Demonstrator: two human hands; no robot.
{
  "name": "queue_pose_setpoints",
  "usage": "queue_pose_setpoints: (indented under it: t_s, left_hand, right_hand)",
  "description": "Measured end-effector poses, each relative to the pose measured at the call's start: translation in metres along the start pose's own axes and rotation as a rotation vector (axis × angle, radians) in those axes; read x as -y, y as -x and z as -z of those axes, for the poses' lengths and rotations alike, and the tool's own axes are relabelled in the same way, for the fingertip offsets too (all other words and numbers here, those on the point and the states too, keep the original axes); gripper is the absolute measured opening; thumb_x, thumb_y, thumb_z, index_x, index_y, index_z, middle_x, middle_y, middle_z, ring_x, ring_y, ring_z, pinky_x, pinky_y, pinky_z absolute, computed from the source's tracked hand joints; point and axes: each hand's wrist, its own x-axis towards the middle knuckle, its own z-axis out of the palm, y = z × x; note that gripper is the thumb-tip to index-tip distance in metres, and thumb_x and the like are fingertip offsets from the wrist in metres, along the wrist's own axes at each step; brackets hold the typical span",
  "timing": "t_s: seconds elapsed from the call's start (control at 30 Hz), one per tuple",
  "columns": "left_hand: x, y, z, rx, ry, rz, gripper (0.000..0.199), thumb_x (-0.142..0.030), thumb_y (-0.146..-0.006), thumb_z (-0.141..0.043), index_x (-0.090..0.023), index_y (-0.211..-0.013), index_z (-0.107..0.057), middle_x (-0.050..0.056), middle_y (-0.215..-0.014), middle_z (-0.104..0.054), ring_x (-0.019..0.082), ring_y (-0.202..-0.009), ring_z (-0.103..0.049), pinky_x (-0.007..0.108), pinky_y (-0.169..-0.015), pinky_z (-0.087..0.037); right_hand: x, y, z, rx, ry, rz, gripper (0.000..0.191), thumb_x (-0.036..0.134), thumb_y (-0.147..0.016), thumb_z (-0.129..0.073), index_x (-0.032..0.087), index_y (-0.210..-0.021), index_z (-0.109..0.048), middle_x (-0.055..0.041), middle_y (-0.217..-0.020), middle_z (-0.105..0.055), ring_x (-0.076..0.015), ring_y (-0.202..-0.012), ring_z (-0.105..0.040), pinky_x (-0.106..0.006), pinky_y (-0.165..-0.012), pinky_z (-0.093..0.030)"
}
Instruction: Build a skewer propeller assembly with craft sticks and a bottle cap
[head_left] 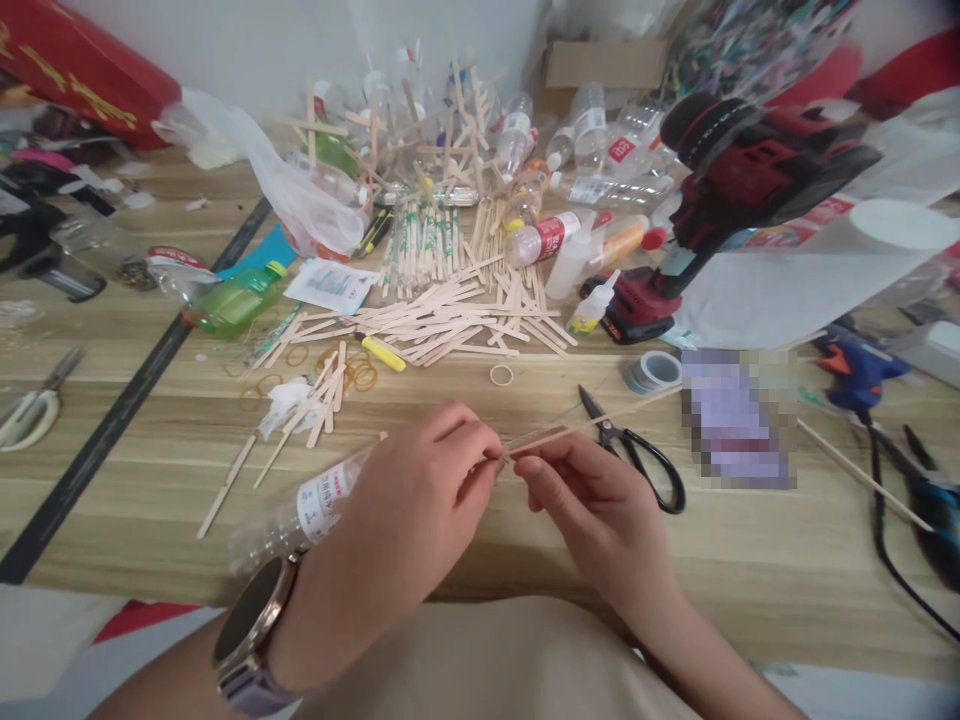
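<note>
Near the table's front edge both hands meet with fingertips pinched. My left hand (431,485), with a watch (255,625) on its wrist, pinches the near end of thin wooden sticks (634,406). Just right of it, my right hand (600,500) grips the same sticks close to that end; they stretch to the upper right. What binds or joins them between the fingertips is too small to tell. Behind my left forearm lies a clear plastic bottle (319,505), partly hidden. Black scissors (637,450) rest just beyond my right hand.
Flat wooden sticks (442,320) lie piled at the middle, with plastic bottles (551,238) behind. A red and black power drill (720,200) stands at right, near a tape roll (654,372) and blue glue gun (859,370). White-handled scissors (34,410) lie far left.
</note>
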Motion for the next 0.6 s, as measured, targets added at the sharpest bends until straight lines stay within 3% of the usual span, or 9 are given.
queue_pose_setpoints:
  t_s: [0.33, 0.6]
  left_hand:
    - [0.0008, 0.0022, -0.0003, 0.036, 0.060, 0.023, 0.016, -0.004, -0.084, -0.054, -0.018, -0.079, -0.060, -0.003, -0.079, -0.058, 0.009, -0.060, -0.055, 0.021, -0.054, -0.042]
    - [0.0003, 0.0015, 0.0001, 0.040, 0.005, -0.002, 0.015, -0.003, -0.086, -0.055, -0.017, -0.082, -0.061, -0.001, -0.081, -0.059, 0.012, -0.064, -0.057, 0.024, -0.055, -0.041]
  right_hand:
    - [-0.0008, 0.0021, 0.0021, 0.101, 0.022, 0.023, 0.018, 0.026, -0.093, -0.055, 0.020, -0.086, -0.070, -0.0021, -0.073, -0.067, -0.0109, -0.056, -0.056, -0.023, -0.051, -0.047]
    - [0.0031, 0.0008, 0.0008, 0.078, 0.028, 0.069, 0.016, 0.022, -0.090, -0.057, 0.022, -0.085, -0.072, 0.0008, -0.066, -0.064, -0.0106, -0.054, -0.056, -0.023, -0.051, -0.047]
